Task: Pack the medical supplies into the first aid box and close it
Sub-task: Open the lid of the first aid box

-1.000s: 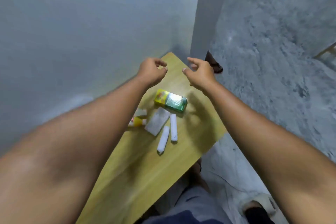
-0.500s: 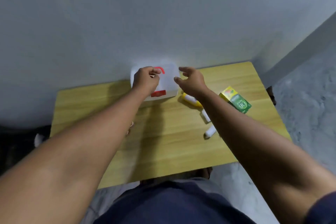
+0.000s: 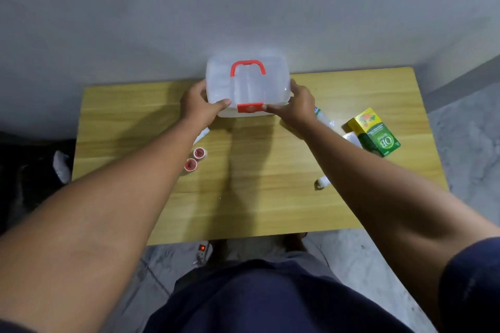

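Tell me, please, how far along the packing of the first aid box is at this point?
Nothing looks packed yet. In hand: the left hand and right hand grip the sides of the translucent first aid box, thumbs flanking its red latch, lid down. Left: the green-and-yellow carton, two red-capped tubes and a white roll lie loose on the table; then closing.

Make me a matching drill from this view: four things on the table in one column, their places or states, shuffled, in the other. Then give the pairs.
1. first aid box
2. green carton
3. two red-capped vials
4. red latch

A. near the table's right edge
B. between both thumbs
C. beside the left forearm
D. held on both sides, by the wall

Pairs: 1-D, 2-A, 3-C, 4-B
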